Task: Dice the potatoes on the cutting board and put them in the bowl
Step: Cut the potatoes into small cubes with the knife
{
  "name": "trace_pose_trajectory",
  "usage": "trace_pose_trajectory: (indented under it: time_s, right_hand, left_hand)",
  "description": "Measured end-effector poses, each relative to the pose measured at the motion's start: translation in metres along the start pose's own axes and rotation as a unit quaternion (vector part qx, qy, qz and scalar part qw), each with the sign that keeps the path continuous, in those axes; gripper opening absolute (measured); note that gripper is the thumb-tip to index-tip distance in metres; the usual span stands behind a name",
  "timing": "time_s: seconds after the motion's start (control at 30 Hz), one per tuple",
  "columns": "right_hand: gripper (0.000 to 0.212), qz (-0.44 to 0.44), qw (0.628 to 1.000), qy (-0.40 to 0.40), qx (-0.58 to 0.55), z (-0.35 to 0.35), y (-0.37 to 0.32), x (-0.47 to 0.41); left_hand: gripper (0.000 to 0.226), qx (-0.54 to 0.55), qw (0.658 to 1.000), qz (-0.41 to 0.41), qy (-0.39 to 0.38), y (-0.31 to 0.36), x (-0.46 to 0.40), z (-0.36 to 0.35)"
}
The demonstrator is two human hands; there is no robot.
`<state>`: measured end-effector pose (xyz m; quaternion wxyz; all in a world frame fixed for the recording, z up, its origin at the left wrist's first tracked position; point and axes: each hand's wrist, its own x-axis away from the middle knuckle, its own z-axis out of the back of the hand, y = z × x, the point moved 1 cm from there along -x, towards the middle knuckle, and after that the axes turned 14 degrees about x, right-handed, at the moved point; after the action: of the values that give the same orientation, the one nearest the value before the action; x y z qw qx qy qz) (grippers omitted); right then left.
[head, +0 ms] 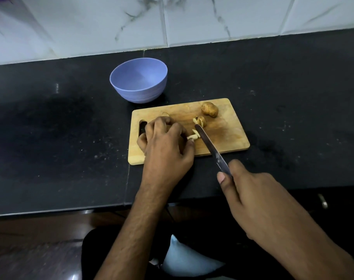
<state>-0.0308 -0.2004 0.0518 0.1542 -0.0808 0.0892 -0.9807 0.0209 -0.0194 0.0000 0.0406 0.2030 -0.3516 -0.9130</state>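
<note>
My left hand [164, 138] pins potato strips [192, 136] mid-frame on the board [230, 136]; right hand [258, 199] grips the knife [210, 146]. Keep fingertips curled back, chop crosswise. Whole potato [209, 109] waits upper right; bowl [138, 80] sits empty above.

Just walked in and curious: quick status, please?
Left hand pinning potato strips on cutting board. Right hand gripping knife, blade at strips. Whole potato uncut; bowl empty. Nothing obstructing.
</note>
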Motion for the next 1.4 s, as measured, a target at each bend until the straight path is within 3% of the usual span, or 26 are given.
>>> trace_pose_trajectory:
  time_s: [0.2,0.57,0.77,0.97,1.23,1.4]
  right_hand:
    - [0.024,0.014,0.999,0.004,0.034,-0.005,-0.006,-0.007]
    - [0.018,0.035,0.992,-0.079,0.096,0.003,-0.002,-0.005]
    - [0.022,0.01,0.995,-0.049,0.091,0.012,0.004,0.005]
    - [0.025,-0.024,0.997,0.005,0.076,0.012,0.012,-0.001]
    - [0.025,-0.02,0.997,-0.002,0.073,0.006,0.011,-0.004]
    - [0.025,-0.024,0.997,-0.005,0.071,0.006,0.012,-0.005]
  left_hand:
    - [0.019,0.017,1.0,0.005,-0.006,0.0,0.001,0.002]
    - [0.011,0.041,0.997,0.038,0.044,-0.005,-0.002,0.0]
    - [0.036,0.085,0.994,0.044,0.043,0.002,-0.002,0.006]
    - [0.025,-0.017,0.999,-0.031,-0.019,0.005,-0.001,-0.006]
    - [0.02,-0.012,0.996,0.043,0.071,-0.003,-0.004,-0.005]
    - [0.023,-0.017,1.0,-0.009,0.007,0.004,-0.005,-0.007]
